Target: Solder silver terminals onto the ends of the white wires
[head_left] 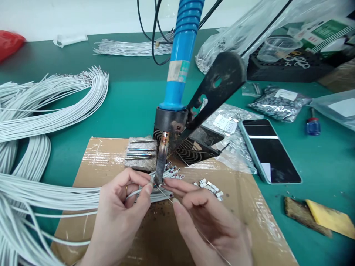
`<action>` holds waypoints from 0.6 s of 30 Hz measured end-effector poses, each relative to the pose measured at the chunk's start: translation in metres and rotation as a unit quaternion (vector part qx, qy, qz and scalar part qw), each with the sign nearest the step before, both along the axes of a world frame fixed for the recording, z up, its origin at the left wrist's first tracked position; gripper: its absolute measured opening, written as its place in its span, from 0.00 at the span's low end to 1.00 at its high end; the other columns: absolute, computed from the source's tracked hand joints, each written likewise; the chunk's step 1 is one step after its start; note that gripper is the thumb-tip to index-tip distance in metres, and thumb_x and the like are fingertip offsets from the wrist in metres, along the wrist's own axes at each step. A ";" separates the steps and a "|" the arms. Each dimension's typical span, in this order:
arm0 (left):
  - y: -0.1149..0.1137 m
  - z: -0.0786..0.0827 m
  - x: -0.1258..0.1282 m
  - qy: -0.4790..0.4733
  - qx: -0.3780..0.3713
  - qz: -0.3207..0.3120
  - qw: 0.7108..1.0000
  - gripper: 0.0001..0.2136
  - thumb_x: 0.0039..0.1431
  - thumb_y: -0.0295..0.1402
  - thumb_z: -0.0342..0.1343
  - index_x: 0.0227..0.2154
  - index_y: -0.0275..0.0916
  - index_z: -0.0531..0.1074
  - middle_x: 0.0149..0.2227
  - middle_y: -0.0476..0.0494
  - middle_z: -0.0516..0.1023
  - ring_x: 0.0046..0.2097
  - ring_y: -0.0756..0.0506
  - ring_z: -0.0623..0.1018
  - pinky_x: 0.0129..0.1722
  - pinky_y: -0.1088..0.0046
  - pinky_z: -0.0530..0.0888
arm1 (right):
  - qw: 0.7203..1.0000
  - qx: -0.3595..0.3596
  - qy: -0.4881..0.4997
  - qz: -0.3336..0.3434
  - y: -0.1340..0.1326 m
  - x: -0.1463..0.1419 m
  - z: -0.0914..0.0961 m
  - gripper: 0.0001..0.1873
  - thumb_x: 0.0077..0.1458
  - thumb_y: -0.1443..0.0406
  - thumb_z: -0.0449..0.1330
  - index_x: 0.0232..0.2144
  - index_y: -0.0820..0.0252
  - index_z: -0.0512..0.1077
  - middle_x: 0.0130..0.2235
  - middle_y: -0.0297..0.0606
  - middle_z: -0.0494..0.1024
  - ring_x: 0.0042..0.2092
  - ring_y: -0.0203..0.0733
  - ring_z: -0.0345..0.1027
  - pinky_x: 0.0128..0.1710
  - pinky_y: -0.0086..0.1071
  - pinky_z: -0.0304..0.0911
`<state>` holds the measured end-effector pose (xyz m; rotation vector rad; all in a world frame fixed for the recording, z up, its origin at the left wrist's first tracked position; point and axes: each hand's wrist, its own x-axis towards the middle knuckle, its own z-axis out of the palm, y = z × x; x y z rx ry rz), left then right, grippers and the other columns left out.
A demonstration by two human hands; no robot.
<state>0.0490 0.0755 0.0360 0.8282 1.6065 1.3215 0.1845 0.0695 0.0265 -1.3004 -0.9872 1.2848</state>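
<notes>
A soldering iron [181,48] with a blue handle points downward in a black metal stand [213,92]. Its dark tip reaches between my two hands. My left hand [119,214] is closed in a pinch on the end of a white cable [135,193], right beside the tip. Thumb and fingers of my right hand [213,221] guide a thin solder wire [217,252] up to the same spot. The exact joint is hidden by fingertips and tip. More white cables [69,192] with dark ends lie behind and under my left hand.
Cardboard [94,155] covers the work area. Small metal connectors [210,186] lie to the right, beyond my right hand. A block with metal rods [141,153] and a black fan [191,147] stand behind. A phone [270,151], yellow sponge [331,218] and parts bags [280,103] lie right.
</notes>
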 end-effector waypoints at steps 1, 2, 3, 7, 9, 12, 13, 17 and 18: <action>0.000 0.000 0.000 0.001 0.001 0.001 1.000 0.05 0.50 0.26 0.66 0.23 0.38 0.78 0.29 0.47 0.84 0.29 0.51 0.79 0.28 0.83 0.73 | 1.000 0.001 0.001 -0.001 0.000 0.000 -0.001 0.13 0.60 0.71 0.65 0.25 0.53 0.73 0.47 0.31 0.88 0.48 0.34 0.83 0.50 0.18 0.73; 0.001 0.000 0.000 0.001 0.000 0.001 1.000 0.05 0.50 0.26 0.66 0.23 0.38 0.78 0.29 0.47 0.84 0.29 0.51 0.79 0.27 0.83 0.73 | 1.000 0.002 0.001 -0.003 0.000 0.000 -0.001 0.13 0.60 0.71 0.65 0.25 0.53 0.73 0.46 0.31 0.88 0.48 0.34 0.83 0.50 0.19 0.74; 0.002 0.000 0.001 0.000 -0.004 -0.001 1.000 0.04 0.49 0.26 0.66 0.23 0.38 0.78 0.29 0.47 0.84 0.29 0.51 0.79 0.27 0.83 0.72 | 1.000 0.003 0.002 -0.003 0.000 0.000 -0.002 0.13 0.60 0.71 0.65 0.25 0.53 0.73 0.46 0.32 0.88 0.48 0.36 0.83 0.50 0.20 0.75; 0.003 0.000 0.001 0.000 -0.010 -0.002 1.000 0.04 0.50 0.26 0.66 0.23 0.38 0.77 0.29 0.47 0.83 0.29 0.51 0.79 0.27 0.82 0.73 | 1.000 0.005 0.005 0.000 0.001 0.000 -0.003 0.12 0.60 0.70 0.65 0.25 0.54 0.73 0.46 0.37 0.88 0.49 0.41 0.84 0.49 0.25 0.77; 0.002 0.000 0.002 -0.002 -0.004 -0.004 1.000 0.05 0.50 0.26 0.66 0.23 0.38 0.77 0.28 0.47 0.82 0.29 0.51 0.78 0.26 0.82 0.72 | 1.000 0.007 0.002 0.002 0.000 0.001 -0.003 0.12 0.60 0.70 0.66 0.25 0.53 0.74 0.47 0.37 0.88 0.49 0.41 0.84 0.49 0.26 0.77; 0.001 0.001 0.002 -0.007 -0.004 -0.005 1.000 0.05 0.52 0.25 0.66 0.23 0.39 0.77 0.28 0.48 0.82 0.29 0.50 0.78 0.27 0.82 0.72 | 1.000 0.006 0.005 0.000 0.000 0.001 -0.003 0.12 0.60 0.70 0.66 0.26 0.53 0.74 0.47 0.35 0.88 0.48 0.40 0.84 0.49 0.24 0.77; 0.001 0.001 0.002 -0.009 -0.005 -0.006 1.000 0.05 0.52 0.25 0.66 0.23 0.39 0.77 0.29 0.48 0.83 0.29 0.50 0.79 0.27 0.81 0.73 | 1.000 0.006 0.008 0.000 0.000 0.001 -0.003 0.12 0.60 0.70 0.66 0.26 0.53 0.74 0.46 0.36 0.88 0.48 0.40 0.84 0.49 0.24 0.77; 0.002 0.002 0.003 -0.011 -0.003 -0.003 1.000 0.05 0.50 0.26 0.66 0.23 0.38 0.77 0.29 0.46 0.83 0.29 0.50 0.79 0.29 0.81 0.74 | 1.000 0.009 0.019 0.004 0.000 0.002 -0.005 0.11 0.60 0.70 0.66 0.26 0.54 0.75 0.47 0.39 0.88 0.49 0.42 0.84 0.48 0.26 0.78; 0.002 0.002 0.002 -0.013 -0.004 -0.001 1.000 0.05 0.50 0.26 0.67 0.23 0.38 0.77 0.29 0.46 0.83 0.30 0.50 0.79 0.29 0.81 0.74 | 1.000 0.011 0.020 0.005 0.000 0.002 -0.005 0.11 0.60 0.70 0.66 0.26 0.54 0.75 0.47 0.40 0.88 0.48 0.43 0.84 0.48 0.27 0.78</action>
